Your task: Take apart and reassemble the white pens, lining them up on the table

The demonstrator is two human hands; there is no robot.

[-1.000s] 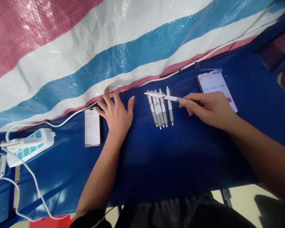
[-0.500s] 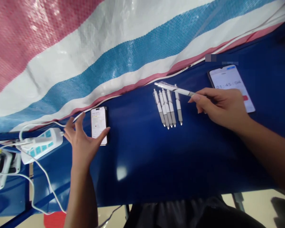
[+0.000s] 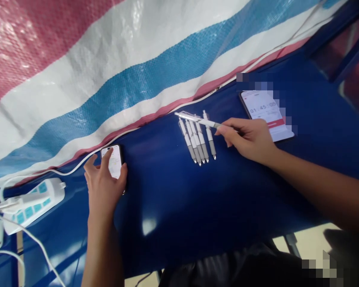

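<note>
My left hand [image 3: 104, 179] reaches over a smartphone [image 3: 116, 159] with a lit white screen that lies on the blue table. Its thumb is at the phone's right edge, the index finger over the upper screen, and the other fingers are bent at the left side; whether they press on it I cannot tell. Between thumb and fingers, my right hand [image 3: 248, 137] pinches a white pen [image 3: 194, 117] by its grey grip end, clip end pointing left. Under and beside that pen, several like pens [image 3: 199, 141] lie in a row, grey tips toward me.
A second phone [image 3: 277, 123] with a running timer lies behind my right hand, partly blurred out. At the left sits a white power strip [image 3: 38, 203] with cables. A striped plastic sheet [image 3: 155, 71] borders the far edge of the blue table [image 3: 179, 207].
My left hand has come further over the phone, its index finger now above the screen. The right hand still holds the pen over the row. The whole view has shifted slightly.
</note>
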